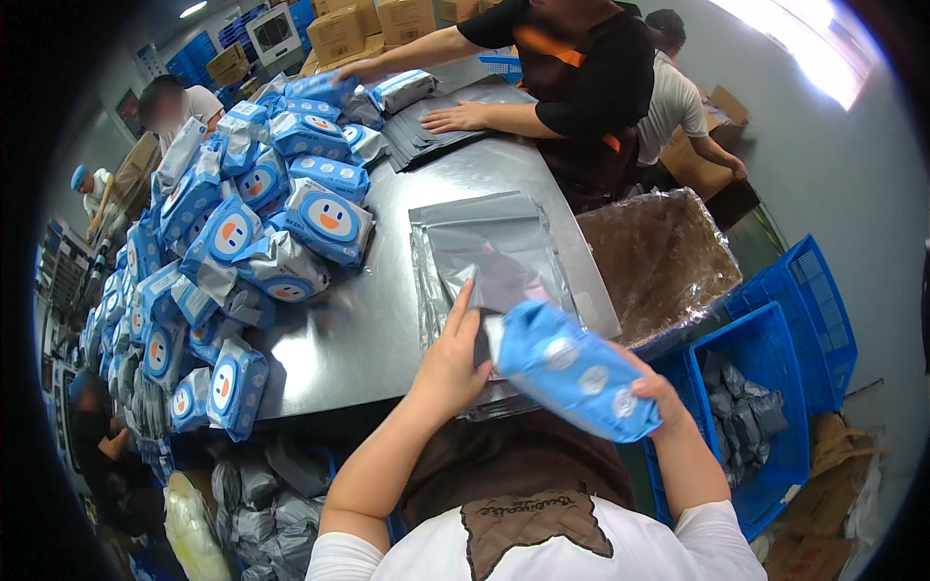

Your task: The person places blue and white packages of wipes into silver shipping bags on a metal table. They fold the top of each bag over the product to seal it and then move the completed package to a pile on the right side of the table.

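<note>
My right hand (664, 399) grips one end of a soft blue pack of wipes (579, 373) with white round marks, tilted above the table's near edge. My left hand (453, 363) is open, fingers stretched out and thumb apart, on the near part of a stack of grey plastic mailing bags (494, 228). The pack's pale end comes close to the left thumb. Between that thumb and the fingers is a dark patch; whether it is a bag's mouth I cannot tell.
Many blue-and-white wipes packs (329, 221) are heaped on the left of the metal table (373, 329). Across it, a co-worker's hand (455, 117) rests on more grey bags (436, 145). To the right stand a plastic-lined box (659, 257) and a blue crate (790, 426) holding filled grey bags.
</note>
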{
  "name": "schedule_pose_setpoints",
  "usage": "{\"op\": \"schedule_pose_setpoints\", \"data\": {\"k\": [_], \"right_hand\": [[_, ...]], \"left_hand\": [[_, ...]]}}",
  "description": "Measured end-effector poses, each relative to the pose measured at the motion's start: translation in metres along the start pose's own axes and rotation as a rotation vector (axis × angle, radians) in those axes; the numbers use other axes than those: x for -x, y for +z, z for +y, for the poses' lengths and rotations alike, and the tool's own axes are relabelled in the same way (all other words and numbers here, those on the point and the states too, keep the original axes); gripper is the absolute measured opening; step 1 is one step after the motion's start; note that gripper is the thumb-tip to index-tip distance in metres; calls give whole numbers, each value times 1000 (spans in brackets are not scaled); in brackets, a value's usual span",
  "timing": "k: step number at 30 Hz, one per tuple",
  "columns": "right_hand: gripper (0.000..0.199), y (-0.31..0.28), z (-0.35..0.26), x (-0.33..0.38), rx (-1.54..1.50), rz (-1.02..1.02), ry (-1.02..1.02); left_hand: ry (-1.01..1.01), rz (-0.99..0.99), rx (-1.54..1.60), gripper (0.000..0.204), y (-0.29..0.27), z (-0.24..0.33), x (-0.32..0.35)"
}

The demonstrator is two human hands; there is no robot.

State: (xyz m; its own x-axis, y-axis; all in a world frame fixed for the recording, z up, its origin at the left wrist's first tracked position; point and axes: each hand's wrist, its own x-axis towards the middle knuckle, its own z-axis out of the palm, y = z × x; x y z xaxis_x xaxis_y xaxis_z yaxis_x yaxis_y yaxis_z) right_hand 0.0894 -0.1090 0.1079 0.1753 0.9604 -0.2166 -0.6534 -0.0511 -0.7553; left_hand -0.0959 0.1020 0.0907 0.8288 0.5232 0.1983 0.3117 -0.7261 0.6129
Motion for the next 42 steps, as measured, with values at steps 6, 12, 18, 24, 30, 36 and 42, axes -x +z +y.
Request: {"op": "schedule_pose_setpoints", "data": {"k": [6, 12, 18, 24, 30, 36, 42], "right_hand": [[74, 28, 30, 2, 1232, 384, -365], [72, 62, 63, -36, 1701, 699, -565], [100, 10, 31, -27, 879, 210, -204], [78, -17, 22, -53, 1546, 80, -384], [32, 19, 58, -55, 1364, 566, -875], [19, 47, 95, -56, 1506, 128, -834], [18, 54, 81, -101, 1422, 197, -524]], "left_hand": [[95, -73, 180, 70, -6, 14, -1], [162, -81, 90, 69, 21, 14, 7], [5, -120, 217, 90, 1, 3, 50], [-10, -161, -441, 77, 10, 24, 38], [-14, 241, -60, 44, 47, -8, 64], [-186, 320, 165, 46, 60, -10, 68], [-234, 451, 253, 35, 49, -5, 61]]}}
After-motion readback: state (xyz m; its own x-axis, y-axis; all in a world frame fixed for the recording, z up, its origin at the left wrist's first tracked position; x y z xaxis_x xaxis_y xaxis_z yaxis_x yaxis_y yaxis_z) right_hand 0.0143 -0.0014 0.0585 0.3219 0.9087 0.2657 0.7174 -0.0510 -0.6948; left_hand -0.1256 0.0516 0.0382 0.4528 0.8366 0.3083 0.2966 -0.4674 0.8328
